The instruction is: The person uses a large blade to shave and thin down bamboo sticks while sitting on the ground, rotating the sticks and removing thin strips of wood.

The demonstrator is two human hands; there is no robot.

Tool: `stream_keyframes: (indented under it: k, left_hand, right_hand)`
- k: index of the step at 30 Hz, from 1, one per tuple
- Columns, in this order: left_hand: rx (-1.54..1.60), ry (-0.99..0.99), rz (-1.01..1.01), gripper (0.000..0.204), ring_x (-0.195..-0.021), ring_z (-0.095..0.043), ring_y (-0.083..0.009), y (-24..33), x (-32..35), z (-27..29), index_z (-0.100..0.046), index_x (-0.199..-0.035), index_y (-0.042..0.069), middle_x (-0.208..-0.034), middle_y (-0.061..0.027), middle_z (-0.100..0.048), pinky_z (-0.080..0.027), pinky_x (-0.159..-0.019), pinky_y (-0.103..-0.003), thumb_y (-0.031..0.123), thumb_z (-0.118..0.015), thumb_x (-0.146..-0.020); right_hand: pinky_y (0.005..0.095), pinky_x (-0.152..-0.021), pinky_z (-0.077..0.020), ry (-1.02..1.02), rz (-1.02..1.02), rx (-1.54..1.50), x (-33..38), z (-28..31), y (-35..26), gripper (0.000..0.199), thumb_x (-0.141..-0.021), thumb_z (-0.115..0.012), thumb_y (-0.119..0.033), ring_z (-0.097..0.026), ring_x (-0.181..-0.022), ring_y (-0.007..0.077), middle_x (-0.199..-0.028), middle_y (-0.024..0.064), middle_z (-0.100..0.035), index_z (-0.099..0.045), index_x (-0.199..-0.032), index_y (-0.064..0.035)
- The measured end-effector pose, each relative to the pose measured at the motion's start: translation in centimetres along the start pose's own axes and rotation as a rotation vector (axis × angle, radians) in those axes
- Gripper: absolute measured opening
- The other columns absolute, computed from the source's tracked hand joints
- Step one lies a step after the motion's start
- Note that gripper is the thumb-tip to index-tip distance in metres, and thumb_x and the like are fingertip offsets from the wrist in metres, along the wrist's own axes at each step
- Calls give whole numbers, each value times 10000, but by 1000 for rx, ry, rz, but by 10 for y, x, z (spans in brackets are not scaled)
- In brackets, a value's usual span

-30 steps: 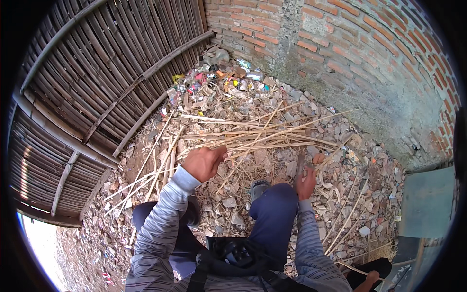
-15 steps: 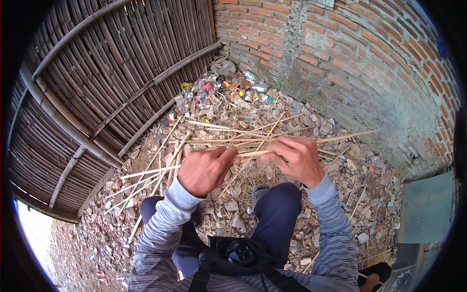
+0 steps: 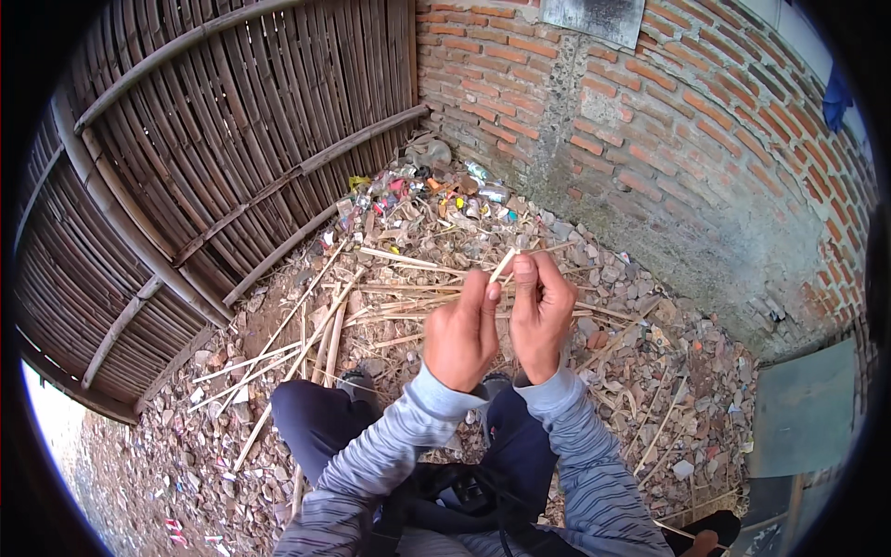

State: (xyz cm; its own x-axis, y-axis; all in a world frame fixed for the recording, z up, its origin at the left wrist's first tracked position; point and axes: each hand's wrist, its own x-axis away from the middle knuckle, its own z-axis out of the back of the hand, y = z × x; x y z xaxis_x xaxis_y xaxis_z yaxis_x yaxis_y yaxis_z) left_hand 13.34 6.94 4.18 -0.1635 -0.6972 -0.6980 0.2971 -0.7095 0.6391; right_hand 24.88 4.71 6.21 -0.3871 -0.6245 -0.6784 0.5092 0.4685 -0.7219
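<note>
A short, pale strip of split bamboo [image 3: 503, 265] is pinched between my two hands, raised over the ground in front of my knees. My left hand [image 3: 459, 332] grips its lower end between thumb and fingers. Close beside it, my right hand [image 3: 541, 311] has thumb and fingertips closed on the upper end. Any length behind the right fingers is hidden. Beneath and beyond the hands, several long bamboo strips [image 3: 408, 299] lie crossed in a loose pile. More strips [image 3: 320, 334] slant across the ground left of my left hand.
Stones and rubble [image 3: 650, 371] cover the ground, with colourful litter [image 3: 455, 186] in the far corner. A slatted bamboo wall [image 3: 232, 121] rises on the left and a brick wall [image 3: 687, 139] on the right. A greenish panel [image 3: 803, 408] leans at the right.
My hands have come closer together and been raised, the left shifting right. The strip between them has turned from nearly level to steeply slanted. The view has tilted up slightly.
</note>
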Motion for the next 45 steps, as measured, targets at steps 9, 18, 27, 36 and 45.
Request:
stream_keyframes:
  k: [9,18,27,36,45]
  left_hand:
    - [-394,-728,-497,221,-572,-684,-294,-24,-61,103,-650,-1160,156,-769,-91,-723,-526,-487,-417,143,-611,-943]
    - [286,-543,-136,137,-567,-639,-320,-26,-49,71,-687,-1051,50,-645,-166,-617,-481,-562,-428,116,-568,-1044]
    - [485,-686,245,283,-587,-497,-59,-24,-49,66,-736,-1064,7,-675,15,-591,-410,-569,-262,236,-576,-1100]
    - [539,-614,237,344,-552,-585,-70,-19,-40,67,-408,-1226,40,-647,-12,-647,-401,-516,-241,124,-678,-1031]
    - [372,-548,1,174,-541,-596,-149,-5,-42,54,-603,-1145,21,-650,-63,-619,-456,-560,-300,126,-672,-1025]
  right_hand:
    - [386,-463,-414,-796,704,576,-73,75,-12,55,-899,-751,-265,-593,-517,198,-718,-34,-691,-792,-893,-228]
    - [353,-483,-402,-487,273,183,-35,50,24,121,-986,-688,-159,-605,-533,221,-785,57,-749,-793,-963,-101]
    - [344,-631,-533,-464,244,155,-54,47,21,183,-980,-726,-203,-716,-708,233,-888,106,-778,-797,-1029,-43]
    - [339,-672,-564,-522,202,60,-46,51,14,137,-961,-728,-96,-745,-769,232,-891,123,-770,-776,-1057,-11]
    - [347,-662,-545,-462,47,158,-25,39,34,135,-972,-713,-115,-743,-758,247,-909,134,-775,-772,-1033,-10]
